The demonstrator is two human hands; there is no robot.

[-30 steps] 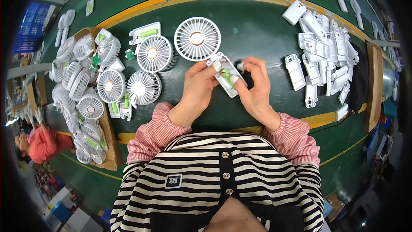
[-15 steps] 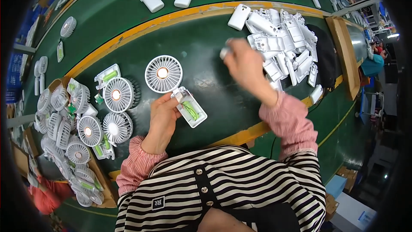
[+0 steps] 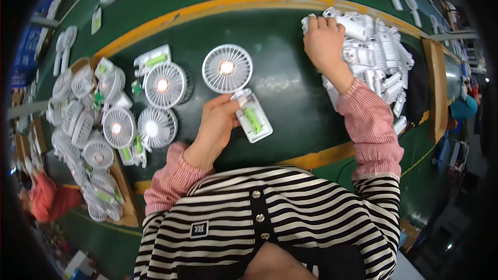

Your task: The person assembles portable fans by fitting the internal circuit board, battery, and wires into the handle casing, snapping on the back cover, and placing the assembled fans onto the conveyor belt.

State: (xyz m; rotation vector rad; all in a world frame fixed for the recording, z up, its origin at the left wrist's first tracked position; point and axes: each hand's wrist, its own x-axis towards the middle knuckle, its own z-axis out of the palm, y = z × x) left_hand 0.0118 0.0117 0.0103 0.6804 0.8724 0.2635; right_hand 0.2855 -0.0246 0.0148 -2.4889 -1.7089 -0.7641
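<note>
My left hand [image 3: 213,124] is closed round the neck of a white handheld fan [image 3: 227,68]. Its round grille points away from me. The fan's open handle shell [image 3: 266,130] sticks out right of my fingers, showing a green battery [image 3: 252,118] inside. My right hand [image 3: 324,46] reaches to the far left corner of a heap of white plastic handle covers [image 3: 381,46]. Its fingers are curled over a white handle cover [image 3: 306,23], of which only an edge shows.
At left, several fans [image 3: 116,128] with open handles lie beside a cardboard tray [image 3: 126,208] piled with more fans. Beyond the yellow table edge [image 3: 218,4] are other fans on a green surface. A cardboard piece [image 3: 437,88] stands right of the covers. A person in red [image 3: 52,197] is at far left.
My right hand has moved away from me and closed over the cover at the heap's corner. My left hand still holds the fan by its neck. The whole view has shifted.
</note>
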